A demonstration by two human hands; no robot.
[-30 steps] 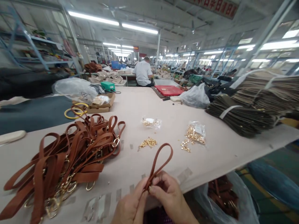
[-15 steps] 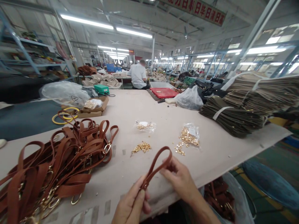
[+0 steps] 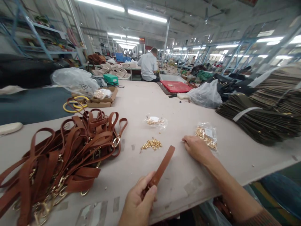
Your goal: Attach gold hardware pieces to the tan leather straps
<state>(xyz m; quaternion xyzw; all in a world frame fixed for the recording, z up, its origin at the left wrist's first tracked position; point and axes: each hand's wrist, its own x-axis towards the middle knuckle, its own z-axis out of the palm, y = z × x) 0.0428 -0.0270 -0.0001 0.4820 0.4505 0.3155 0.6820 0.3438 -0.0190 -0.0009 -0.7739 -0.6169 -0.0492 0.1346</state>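
Left hand (image 3: pixel 140 199) pinched strap (image 3: pixel 165 163) | axis ran toward tabletop's (image 3: pixel 135 102) far edge | right hand (image 3: pixel 198 148) beside fittings bag (image 3: pixel 208 134), grasp untellable

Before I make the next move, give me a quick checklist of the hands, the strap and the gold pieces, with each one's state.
1. Left hand gripping the brown strap: ok.
2. Right hand clear of that strap: ok.
3. Right hand holding something: cannot tell; its grasp is too small to read.
4. Loose gold pile uncovered on the table: ok.
5. Bag of gold pieces beside the right hand fully visible: not ok, partly covered by it.
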